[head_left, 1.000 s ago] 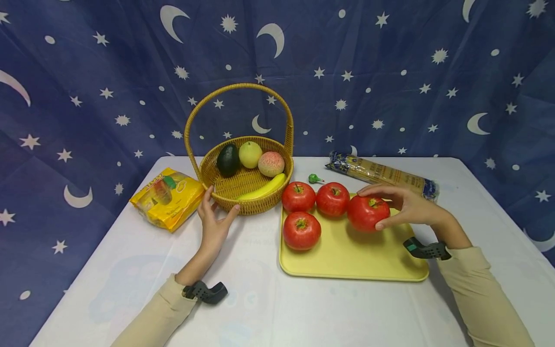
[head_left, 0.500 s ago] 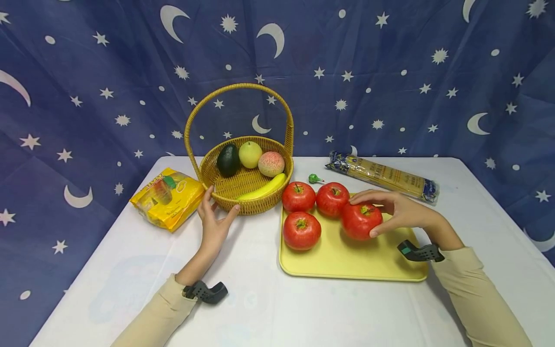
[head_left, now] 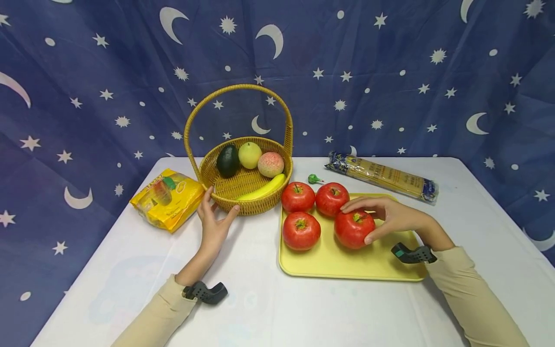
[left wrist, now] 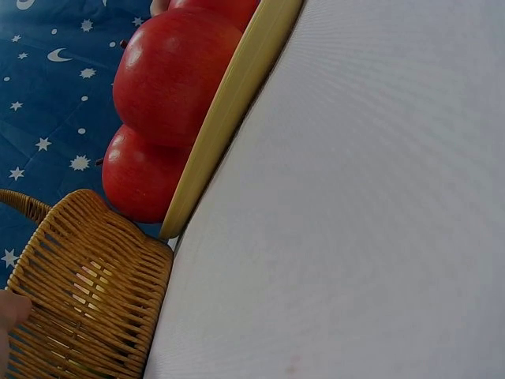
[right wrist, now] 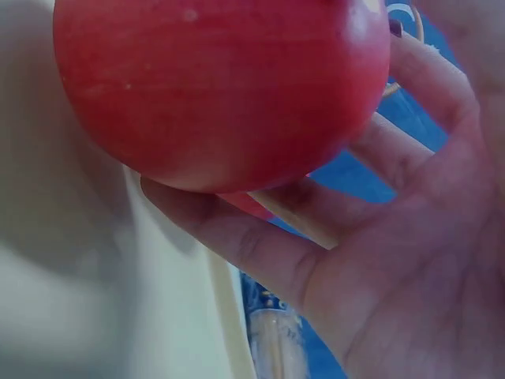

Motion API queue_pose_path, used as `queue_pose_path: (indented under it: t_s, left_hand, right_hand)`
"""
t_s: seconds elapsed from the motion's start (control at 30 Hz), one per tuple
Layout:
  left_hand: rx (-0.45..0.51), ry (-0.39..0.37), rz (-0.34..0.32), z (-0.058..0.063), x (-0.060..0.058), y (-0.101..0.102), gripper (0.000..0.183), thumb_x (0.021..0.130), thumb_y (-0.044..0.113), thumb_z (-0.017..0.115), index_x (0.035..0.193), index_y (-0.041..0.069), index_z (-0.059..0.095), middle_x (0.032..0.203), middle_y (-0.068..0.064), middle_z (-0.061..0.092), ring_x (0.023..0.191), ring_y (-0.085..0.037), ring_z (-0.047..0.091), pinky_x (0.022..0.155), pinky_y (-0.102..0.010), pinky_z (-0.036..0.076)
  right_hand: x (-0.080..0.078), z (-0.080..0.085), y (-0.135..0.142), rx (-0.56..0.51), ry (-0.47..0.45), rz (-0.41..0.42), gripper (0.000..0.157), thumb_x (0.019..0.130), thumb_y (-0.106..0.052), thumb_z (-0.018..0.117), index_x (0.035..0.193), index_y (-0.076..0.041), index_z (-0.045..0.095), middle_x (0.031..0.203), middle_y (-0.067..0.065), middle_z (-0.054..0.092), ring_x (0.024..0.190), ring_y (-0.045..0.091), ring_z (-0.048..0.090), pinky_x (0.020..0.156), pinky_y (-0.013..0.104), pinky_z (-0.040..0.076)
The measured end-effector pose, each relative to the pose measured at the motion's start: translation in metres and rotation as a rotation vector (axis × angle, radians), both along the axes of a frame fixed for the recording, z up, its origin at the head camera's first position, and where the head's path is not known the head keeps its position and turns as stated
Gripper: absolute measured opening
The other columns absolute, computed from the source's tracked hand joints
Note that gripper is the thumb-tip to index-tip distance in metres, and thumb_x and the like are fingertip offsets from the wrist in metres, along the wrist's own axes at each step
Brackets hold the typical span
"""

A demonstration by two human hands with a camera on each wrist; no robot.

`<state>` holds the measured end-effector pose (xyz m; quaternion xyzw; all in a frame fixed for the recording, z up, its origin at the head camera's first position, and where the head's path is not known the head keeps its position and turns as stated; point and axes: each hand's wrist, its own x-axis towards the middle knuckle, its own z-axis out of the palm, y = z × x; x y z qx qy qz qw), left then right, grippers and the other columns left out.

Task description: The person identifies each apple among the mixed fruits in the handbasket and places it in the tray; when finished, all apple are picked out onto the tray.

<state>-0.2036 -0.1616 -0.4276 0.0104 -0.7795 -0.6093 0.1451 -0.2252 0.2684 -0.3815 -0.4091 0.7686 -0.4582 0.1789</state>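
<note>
In the head view my right hand (head_left: 401, 216) grips a red apple (head_left: 353, 230), its fingers and thumb round the sides. That apple is over the yellow tray (head_left: 347, 267); I cannot tell whether it touches the tray. The right wrist view shows the same apple (right wrist: 221, 87) large, with fingers beneath and behind it. Three more red apples stand on the tray's left part, one of them the front-left apple (head_left: 301, 231). My left hand (head_left: 213, 233) touches the near-left side of the wicker basket (head_left: 251, 207), fingers spread and mostly straight.
Inside the basket lie an avocado (head_left: 228, 161), a pale green round fruit (head_left: 249, 155), a peach (head_left: 270, 165) and a banana (head_left: 262, 189). A yellow snack bag (head_left: 169, 200) lies left. Behind the tray are a green lollipop (head_left: 313, 179) and a noodle packet (head_left: 381, 176).
My right hand has carried its apple left and toward me over the tray, away from the noodle packet. The left hand and the basket have stayed in place.
</note>
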Motion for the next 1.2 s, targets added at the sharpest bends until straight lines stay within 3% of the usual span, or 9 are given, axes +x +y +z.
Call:
queue_pose_path:
  t_s: [0.37, 0.6, 0.7, 0.83, 0.97, 1.07, 1.2]
  left_hand:
    - [0.011, -0.026, -0.004, -0.002, -0.001, 0.001, 0.082, 0.093, 0.017, 0.067, 0.155, 0.017, 0.012, 0.151, -0.023, 0.004, 0.139, -0.044, 0.025, 0.105, -0.055, 0.039]
    - [0.001, -0.015, -0.009, 0.0, 0.001, 0.0, 0.081, 0.094, 0.017, 0.066, 0.154, 0.015, 0.012, 0.151, -0.024, 0.004, 0.139, -0.045, 0.025, 0.111, -0.056, 0.032]
    - [0.007, -0.01, -0.011, 0.0, 0.001, 0.0, 0.08, 0.094, 0.018, 0.066, 0.154, 0.015, 0.013, 0.151, -0.023, 0.004, 0.139, -0.045, 0.025, 0.111, -0.055, 0.032]
    - [0.016, -0.003, -0.013, -0.001, 0.0, -0.001, 0.08, 0.094, 0.017, 0.066, 0.154, 0.014, 0.013, 0.15, -0.023, 0.004, 0.14, -0.045, 0.024, 0.11, -0.055, 0.034]
    - [0.018, 0.0, -0.013, -0.001, 0.0, 0.0, 0.081, 0.094, 0.016, 0.066, 0.154, 0.014, 0.013, 0.15, -0.023, 0.004, 0.14, -0.045, 0.025, 0.109, -0.055, 0.036]
    - [0.021, 0.001, -0.013, -0.001, 0.0, 0.0, 0.081, 0.093, 0.016, 0.067, 0.154, 0.014, 0.013, 0.15, -0.023, 0.004, 0.139, -0.045, 0.025, 0.108, -0.054, 0.036]
    - [0.03, -0.001, -0.017, -0.001, 0.0, -0.001, 0.081, 0.093, 0.015, 0.066, 0.154, 0.015, 0.013, 0.15, -0.023, 0.004, 0.14, -0.045, 0.025, 0.108, -0.054, 0.037]
  right_hand:
    - [0.0, -0.004, -0.005, -0.008, -0.074, 0.102, 0.061, 0.076, 0.0, 0.081, 0.132, -0.007, 0.058, 0.14, 0.003, 0.053, 0.132, 0.008, 0.043, 0.099, 0.035, 0.049]
    - [-0.001, -0.005, -0.005, 0.01, -0.08, 0.14, 0.061, 0.077, 0.0, 0.079, 0.134, -0.008, 0.057, 0.145, 0.013, 0.047, 0.136, 0.005, 0.037, 0.101, 0.034, 0.047]
    - [-0.002, -0.006, -0.005, 0.042, -0.072, 0.156, 0.065, 0.078, -0.003, 0.079, 0.137, -0.009, 0.054, 0.146, 0.018, 0.044, 0.137, 0.003, 0.034, 0.103, 0.033, 0.046]
    - [-0.002, -0.006, -0.004, 0.087, -0.049, 0.156, 0.073, 0.079, -0.008, 0.08, 0.144, -0.009, 0.046, 0.149, 0.014, 0.042, 0.135, 0.002, 0.036, 0.104, 0.031, 0.044]
    - [-0.002, -0.007, 0.001, 0.1, -0.099, 0.152, 0.08, 0.081, -0.008, 0.078, 0.149, -0.005, 0.035, 0.151, 0.017, 0.035, 0.133, 0.004, 0.039, 0.104, 0.029, 0.043]
    - [-0.003, -0.009, 0.005, 0.07, -0.148, 0.153, 0.077, 0.084, -0.003, 0.074, 0.149, -0.002, 0.033, 0.15, 0.02, 0.034, 0.132, 0.005, 0.041, 0.103, 0.028, 0.043]
    - [-0.004, -0.012, 0.005, 0.021, -0.151, 0.168, 0.069, 0.085, 0.001, 0.071, 0.145, -0.001, 0.039, 0.149, 0.012, 0.041, 0.132, 0.009, 0.043, 0.103, 0.031, 0.045]
